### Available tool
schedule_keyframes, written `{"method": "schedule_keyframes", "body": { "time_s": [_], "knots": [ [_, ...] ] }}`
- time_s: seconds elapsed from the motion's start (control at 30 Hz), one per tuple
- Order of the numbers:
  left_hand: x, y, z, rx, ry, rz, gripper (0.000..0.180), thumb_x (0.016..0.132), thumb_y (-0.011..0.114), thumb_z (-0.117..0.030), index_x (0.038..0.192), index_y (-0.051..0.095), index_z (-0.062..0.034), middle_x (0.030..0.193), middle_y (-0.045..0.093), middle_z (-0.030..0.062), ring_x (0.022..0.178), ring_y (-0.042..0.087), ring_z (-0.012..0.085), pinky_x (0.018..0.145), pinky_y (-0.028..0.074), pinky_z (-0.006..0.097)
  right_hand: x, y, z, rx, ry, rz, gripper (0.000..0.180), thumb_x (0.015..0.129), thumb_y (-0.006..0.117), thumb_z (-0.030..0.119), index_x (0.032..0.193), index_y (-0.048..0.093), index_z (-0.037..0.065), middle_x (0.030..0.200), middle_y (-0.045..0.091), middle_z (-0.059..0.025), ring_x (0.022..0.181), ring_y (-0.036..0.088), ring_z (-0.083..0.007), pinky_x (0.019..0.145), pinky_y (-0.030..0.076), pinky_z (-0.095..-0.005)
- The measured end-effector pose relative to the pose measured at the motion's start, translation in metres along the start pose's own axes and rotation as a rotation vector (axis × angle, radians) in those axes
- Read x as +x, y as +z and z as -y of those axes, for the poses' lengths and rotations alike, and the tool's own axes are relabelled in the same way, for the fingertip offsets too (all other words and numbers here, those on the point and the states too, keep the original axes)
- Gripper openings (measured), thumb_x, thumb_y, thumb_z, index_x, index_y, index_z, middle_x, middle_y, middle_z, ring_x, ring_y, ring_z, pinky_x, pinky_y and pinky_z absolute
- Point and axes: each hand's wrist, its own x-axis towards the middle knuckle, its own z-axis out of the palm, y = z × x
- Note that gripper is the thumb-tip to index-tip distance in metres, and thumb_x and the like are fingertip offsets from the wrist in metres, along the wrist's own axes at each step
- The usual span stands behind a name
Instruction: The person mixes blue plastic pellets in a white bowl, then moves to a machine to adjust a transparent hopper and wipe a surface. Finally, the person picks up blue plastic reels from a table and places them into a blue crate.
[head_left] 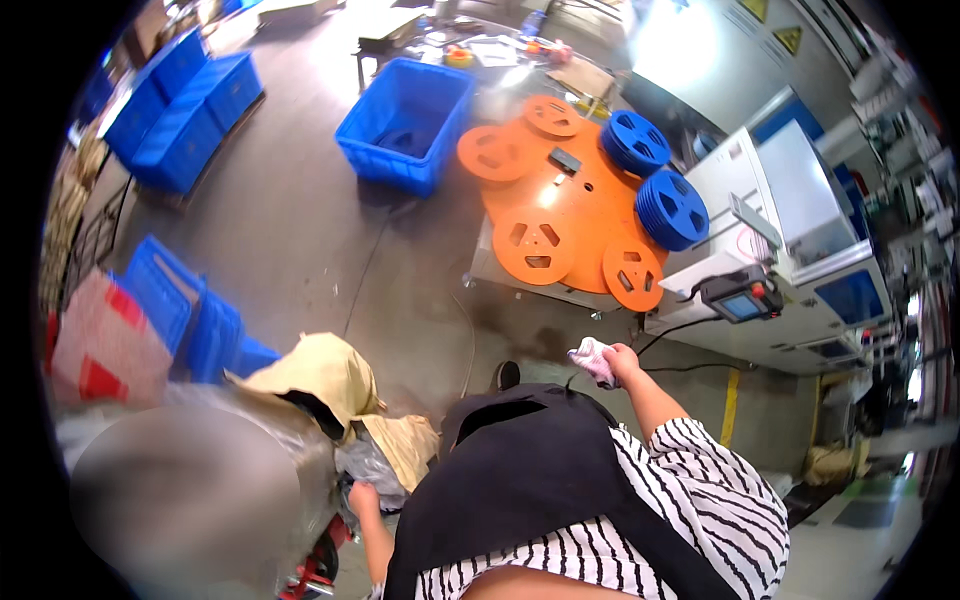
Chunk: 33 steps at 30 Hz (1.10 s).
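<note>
Out in front and to the right, my right hand (624, 363) is closed round a crumpled whitish-pink cloth (594, 360), which may be a knitted glove. My left hand (364, 498) hangs low on the left, its fingers curled against grey plastic sheeting (372, 465). Whatever those fingers hold is hidden. Tan wrapping paper (325, 372) lies crumpled just beyond that hand. Ahead stands a round orange turntable (575, 205) carrying flat orange reels (531, 246) and stacked blue reels (672, 211).
A blue bin (405, 120) stands on the floor left of the turntable. Blue crates (195, 110) stack farther left. A control pendant (742, 301) hangs on the white machine (790, 215) at right; its cable runs across the floor. A large blurred grey shape (185, 500) fills the lower left.
</note>
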Motion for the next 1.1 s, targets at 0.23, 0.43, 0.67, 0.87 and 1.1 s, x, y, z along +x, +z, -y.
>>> {"method": "schedule_keyframes", "body": {
  "time_s": [0.23, 0.43, 0.67, 0.87, 1.1],
  "knots": [
    [-0.026, -0.164, -0.244, -0.631, 0.461, 0.573, 0.03, 0.096, 0.052, -0.033, 0.091, 0.062, -0.0048, 0.081, 0.062, 0.0016, 0.069, 0.054, 0.0098, 0.066, 0.046, 0.025, 0.006, 0.05, 0.189, 0.619, -0.129, 0.128, 0.039, 0.082, 0.058, 0.006, 0.121, 0.06, 0.01, 0.099, 0.066, -0.0089, 0.078, 0.065, -0.0168, 0.067, 0.054, -0.0293],
    [-0.043, -0.197, -0.44, -1.772, 0.662, 1.144, 0.053, 0.099, 0.049, -0.027, 0.147, 0.029, -0.018, 0.137, 0.046, 0.0147, 0.125, 0.047, 0.0274, 0.1, 0.044, 0.04, -0.017, 0.054, 0.345, -0.001, -1.545, -0.007, 0.026, 0.078, 0.065, 0.016, 0.104, 0.066, 0.017, 0.091, 0.064, -0.002, 0.093, 0.059, -0.0241, 0.096, 0.043, -0.0415],
    [-0.009, -0.215, -0.528, -1.701, 0.588, 0.571, 0.056, 0.098, 0.044, -0.013, 0.15, 0.021, -0.0071, 0.149, 0.034, 0.0165, 0.132, 0.041, 0.0306, 0.107, 0.038, 0.045, 0.039, 0.057, 0.363, 0.185, -1.573, 0.311, 0.024, 0.072, 0.072, 0.02, 0.095, 0.067, 0.014, 0.117, 0.058, -0.008, 0.112, 0.053, -0.0324, 0.097, 0.041, -0.045],
    [0.029, -0.225, -0.613, -1.552, 0.678, 0.637, 0.062, 0.1, 0.043, -0.023, 0.152, 0.011, -0.0091, 0.151, 0.029, 0.0159, 0.135, 0.037, 0.0284, 0.109, 0.035, 0.043, 0.07, 0.04, 0.445, 0.414, -0.755, 0.759, 0.029, 0.081, 0.071, 0.028, 0.102, 0.063, 0.009, 0.103, 0.057, -0.0115, 0.097, 0.058, -0.0258, 0.085, 0.047, -0.0352],
    [0.138, -0.27, -0.686, -1.15, 0.916, 0.728, 0.072, 0.095, 0.053, -0.026, 0.152, 0.014, -0.0077, 0.155, 0.02, 0.0156, 0.144, 0.021, 0.0282, 0.116, 0.017, 0.04, 0.153, 0.117, 0.518, 0.886, -0.384, 0.71, 0.021, 0.088, 0.064, 0.012, 0.107, 0.065, 0.004, 0.098, 0.068, -0.0018, 0.089, 0.061, -0.0091, 0.077, 0.049, -0.0266]
  ]
}}
